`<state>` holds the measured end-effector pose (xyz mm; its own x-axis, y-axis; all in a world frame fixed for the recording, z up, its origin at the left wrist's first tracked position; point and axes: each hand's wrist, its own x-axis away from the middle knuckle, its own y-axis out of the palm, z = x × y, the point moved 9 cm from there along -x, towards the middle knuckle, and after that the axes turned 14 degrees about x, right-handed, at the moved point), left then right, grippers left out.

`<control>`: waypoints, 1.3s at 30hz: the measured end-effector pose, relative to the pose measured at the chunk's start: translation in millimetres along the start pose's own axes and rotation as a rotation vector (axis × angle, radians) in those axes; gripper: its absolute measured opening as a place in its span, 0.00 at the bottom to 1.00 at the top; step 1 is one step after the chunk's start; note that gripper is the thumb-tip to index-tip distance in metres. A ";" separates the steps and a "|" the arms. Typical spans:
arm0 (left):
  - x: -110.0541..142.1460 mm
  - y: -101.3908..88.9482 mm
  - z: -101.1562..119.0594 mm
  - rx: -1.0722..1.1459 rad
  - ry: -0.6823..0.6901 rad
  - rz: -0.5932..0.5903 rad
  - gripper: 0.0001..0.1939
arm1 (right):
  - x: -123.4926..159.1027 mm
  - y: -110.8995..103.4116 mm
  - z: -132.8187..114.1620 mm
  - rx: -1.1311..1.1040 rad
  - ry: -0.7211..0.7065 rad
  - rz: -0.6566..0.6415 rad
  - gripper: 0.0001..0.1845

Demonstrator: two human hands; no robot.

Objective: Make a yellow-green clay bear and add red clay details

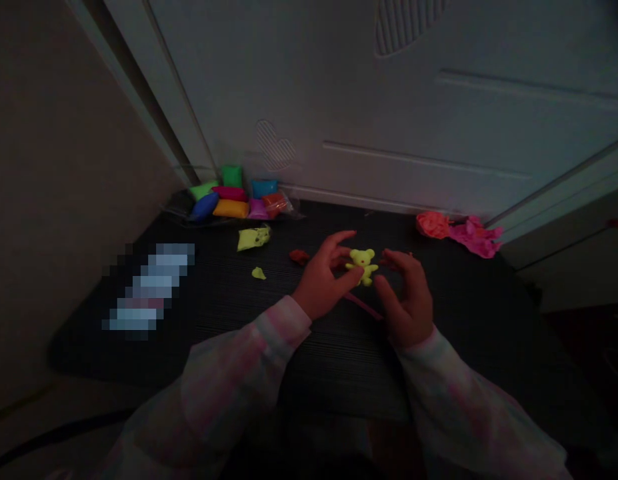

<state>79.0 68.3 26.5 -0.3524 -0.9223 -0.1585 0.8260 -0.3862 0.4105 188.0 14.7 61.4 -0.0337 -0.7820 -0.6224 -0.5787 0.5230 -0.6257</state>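
A small yellow clay bear [363, 265] stands on the dark table [269, 340] between my two hands. My left hand [323, 280] pinches the bear from the left with thumb and fingers. My right hand [407, 297] sits just right of the bear with fingers curled toward it; whether it touches is unclear. A thin pink clay strip [365, 307] lies on the table below the bear. A small red clay lump [299, 256] lies left of my left hand.
Several coloured clay packets [236, 198] lie in clear wrap at the back left. Yellow clay scraps [253, 238] and a small bit [259, 273] lie nearby. Pink and orange wrappers [461, 230] sit at the back right, by a white door [389, 100].
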 end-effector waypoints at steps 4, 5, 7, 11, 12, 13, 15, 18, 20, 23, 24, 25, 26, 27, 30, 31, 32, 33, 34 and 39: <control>0.5 0.0 1.3 0.025 -0.007 0.013 0.27 | 4.8 15.4 7.1 -0.175 0.085 -0.112 0.26; 0.6 0.3 0.8 0.033 -0.015 0.012 0.27 | 5.5 17.4 7.1 -0.190 0.090 -0.125 0.27; 0.8 1.4 -1.1 0.045 -0.038 0.002 0.27 | 6.3 19.5 6.5 -0.195 0.092 -0.138 0.28; 1.4 1.7 -4.3 0.053 -0.061 -0.008 0.27 | 6.5 20.9 6.8 -0.182 0.101 -0.147 0.29; 1.6 1.6 -4.7 0.060 -0.064 -0.010 0.28 | 6.4 20.9 6.9 -0.179 0.102 -0.146 0.28; 1.6 1.5 -4.9 0.068 -0.066 -0.012 0.28 | 6.3 21.0 7.2 -0.176 0.103 -0.144 0.28; 1.5 1.4 -4.8 0.084 -0.072 -0.015 0.28 | 6.1 21.1 7.3 -0.172 0.103 -0.141 0.28; 1.1 -0.4 -4.8 0.091 -0.085 0.003 0.26 | 5.6 21.2 6.4 -0.168 0.091 -0.141 0.28; 1.1 -1.7 -4.9 0.079 -0.089 0.020 0.26 | 5.0 20.4 4.7 -0.160 0.076 -0.138 0.28; 1.2 -2.5 -5.4 0.049 -0.087 0.031 0.26 | 4.2 18.8 1.6 -0.131 0.056 -0.133 0.28; 1.2 -2.6 -5.8 0.046 -0.087 0.032 0.26 | 3.9 18.4 0.7 -0.119 0.051 -0.132 0.28; 1.1 -2.7 -6.1 0.047 -0.088 0.033 0.26 | 3.6 18.1 -0.1 -0.108 0.047 -0.131 0.28; 1.1 -2.8 -6.4 0.049 -0.088 0.034 0.26 | 3.4 18.0 -0.6 -0.098 0.045 -0.131 0.28; 1.0 -2.9 -6.6 0.051 -0.087 0.034 0.26 | 3.3 18.1 -0.9 -0.094 0.044 -0.131 0.28; 1.1 -2.4 -6.5 0.052 -0.082 0.024 0.26 | 4.2 19.9 1.2 -0.122 0.062 -0.139 0.28; 1.2 -1.9 -6.3 0.051 -0.080 0.018 0.27 | 4.9 20.9 2.8 -0.143 0.076 -0.145 0.28; 1.5 -1.3 -5.9 0.052 -0.078 0.011 0.27 | 5.7 22.0 4.6 -0.168 0.092 -0.152 0.28; 1.7 -0.6 -5.3 0.053 -0.074 0.004 0.28 | 6.6 22.7 6.3 -0.192 0.109 -0.156 0.28; 2.2 0.1 -4.6 0.055 -0.072 -0.002 0.28 | 7.5 23.0 7.4 -0.214 0.122 -0.158 0.28; 6.9 5.3 -0.7 0.099 -0.103 -0.031 0.29 | 10.6 18.4 2.9 -0.306 0.139 -0.146 0.29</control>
<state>81.3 59.9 26.9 -0.4248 -0.9017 -0.0811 0.7686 -0.4066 0.4939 179.3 17.0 41.9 -0.0309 -0.8906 -0.4537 -0.8021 0.2929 -0.5205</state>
